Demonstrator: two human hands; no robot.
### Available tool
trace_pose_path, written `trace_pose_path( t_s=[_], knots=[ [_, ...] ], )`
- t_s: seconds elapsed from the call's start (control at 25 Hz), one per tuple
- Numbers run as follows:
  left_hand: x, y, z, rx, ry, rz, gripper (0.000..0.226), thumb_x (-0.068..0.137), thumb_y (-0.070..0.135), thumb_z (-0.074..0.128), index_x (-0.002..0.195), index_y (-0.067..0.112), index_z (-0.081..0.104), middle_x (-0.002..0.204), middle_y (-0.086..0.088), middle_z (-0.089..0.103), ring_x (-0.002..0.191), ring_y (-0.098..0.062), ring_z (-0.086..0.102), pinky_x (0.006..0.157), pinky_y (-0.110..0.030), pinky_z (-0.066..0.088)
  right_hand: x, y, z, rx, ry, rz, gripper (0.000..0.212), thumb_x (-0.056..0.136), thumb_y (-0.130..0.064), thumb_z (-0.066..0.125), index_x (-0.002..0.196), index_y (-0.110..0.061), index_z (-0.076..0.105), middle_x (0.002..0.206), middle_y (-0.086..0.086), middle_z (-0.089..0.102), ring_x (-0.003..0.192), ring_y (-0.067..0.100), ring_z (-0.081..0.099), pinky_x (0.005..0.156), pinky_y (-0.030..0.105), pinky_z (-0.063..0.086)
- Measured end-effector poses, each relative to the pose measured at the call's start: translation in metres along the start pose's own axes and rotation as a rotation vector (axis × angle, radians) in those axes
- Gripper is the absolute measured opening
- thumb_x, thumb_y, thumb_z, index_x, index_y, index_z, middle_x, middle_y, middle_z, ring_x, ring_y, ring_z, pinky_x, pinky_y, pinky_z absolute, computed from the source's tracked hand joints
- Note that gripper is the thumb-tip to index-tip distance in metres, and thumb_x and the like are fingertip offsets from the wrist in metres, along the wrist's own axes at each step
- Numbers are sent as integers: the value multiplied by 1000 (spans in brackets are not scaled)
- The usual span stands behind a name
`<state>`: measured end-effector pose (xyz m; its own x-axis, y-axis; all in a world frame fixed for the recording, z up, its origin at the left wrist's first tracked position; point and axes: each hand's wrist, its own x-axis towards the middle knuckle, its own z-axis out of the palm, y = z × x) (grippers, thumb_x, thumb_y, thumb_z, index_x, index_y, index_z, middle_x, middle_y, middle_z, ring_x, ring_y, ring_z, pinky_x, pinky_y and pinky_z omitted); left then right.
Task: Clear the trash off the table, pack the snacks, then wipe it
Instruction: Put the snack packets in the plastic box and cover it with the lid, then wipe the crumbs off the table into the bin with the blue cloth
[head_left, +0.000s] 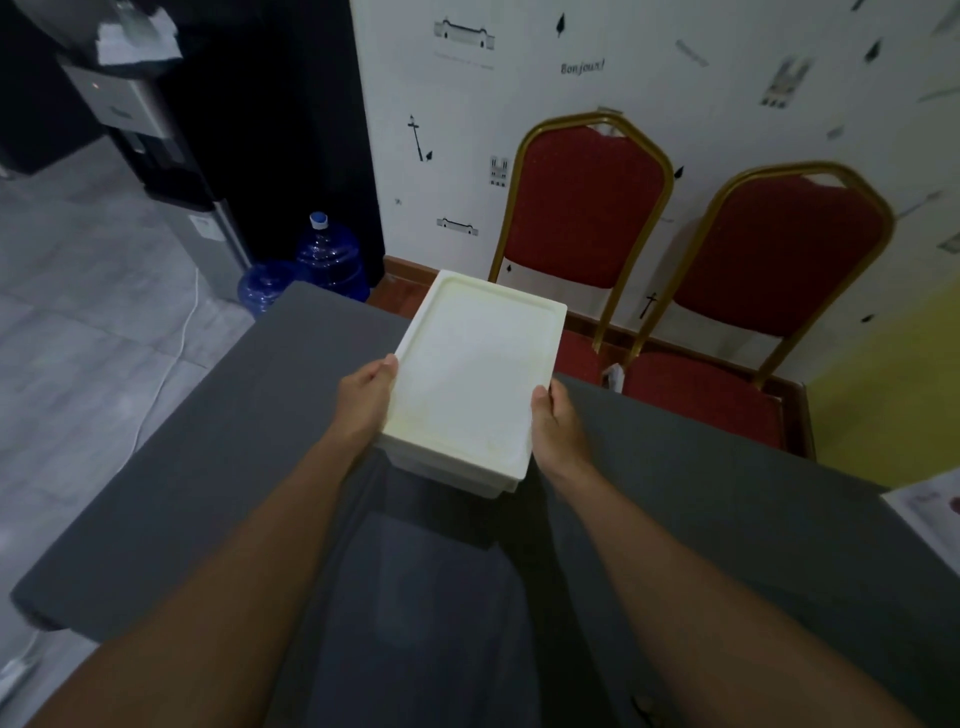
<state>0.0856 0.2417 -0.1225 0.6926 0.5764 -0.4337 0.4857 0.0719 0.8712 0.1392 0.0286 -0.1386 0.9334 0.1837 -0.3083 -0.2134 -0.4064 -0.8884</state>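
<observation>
Both arms reach forward; the left hand (366, 402) and the right hand (558, 423) hold the white lidded container (472, 374) by its near corners, fingers closed on its sides, over the grey desk (208, 467). Two red chairs (587, 208) stand beyond the far edge; open floor (93, 322) lies left.

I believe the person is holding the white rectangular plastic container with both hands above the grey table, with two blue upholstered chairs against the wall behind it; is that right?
Not quite: the two upholstered chairs are red with gold-coloured frames, not blue, as the head view shows. The rest holds: the left hand and right hand grip the white rectangular plastic container by its sides above the grey table.
</observation>
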Motion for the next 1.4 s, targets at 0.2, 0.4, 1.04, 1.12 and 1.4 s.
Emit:
trace_pose_path(
  t_s=[0.2, 0.4, 1.04, 1.12, 1.4],
  knots=[
    [-18, -4, -1, 213, 153, 290, 37, 98, 32, 55, 134, 24, 57, 135, 6, 56, 120, -14, 52, 99, -34, 43, -6, 30, -27, 8, -44, 83, 62, 97, -62, 38, 151, -33, 33, 152, -3, 45, 137, 22, 46, 112, 51, 40],
    [-101, -8, 48, 407, 36, 912, 29, 92, 16, 61, 121, 14, 65, 134, -5, 60, 128, -17, 50, 109, -30, 36, -71, 72, -83, -68, 150, 42, 33, 102, -35, 48, 133, -30, 55, 121, -3, 65, 110, 15, 63, 97, 36, 51],
    [-464, -185, 282, 802, -936, 512, 43, 98, 19, 54, 141, 21, 48, 133, -6, 59, 123, -19, 55, 96, -23, 41, -416, 280, -329, -221, 400, 172, 23, 101, -19, 48, 114, -29, 64, 111, -14, 59, 99, 4, 58, 80, 18, 48],
    [-500, -211, 298, 823, -1007, 480, 40, 99, 21, 52, 138, 26, 49, 131, -3, 60, 117, -14, 56, 96, -27, 46, -460, 315, -344, -246, 485, 215, 20, 101, -16, 47, 103, -28, 63, 105, -15, 55, 95, 2, 55, 74, 12, 42],
    [-564, -276, 317, 884, -1158, 396, 28, 99, 29, 48, 125, 27, 58, 119, 4, 66, 103, -8, 64, 90, -38, 57, -550, 434, -334, -588, 105, 486, 49, 78, -48, 75, 118, -31, 51, 117, -7, 42, 112, 16, 44, 82, 31, 48]
  ],
)
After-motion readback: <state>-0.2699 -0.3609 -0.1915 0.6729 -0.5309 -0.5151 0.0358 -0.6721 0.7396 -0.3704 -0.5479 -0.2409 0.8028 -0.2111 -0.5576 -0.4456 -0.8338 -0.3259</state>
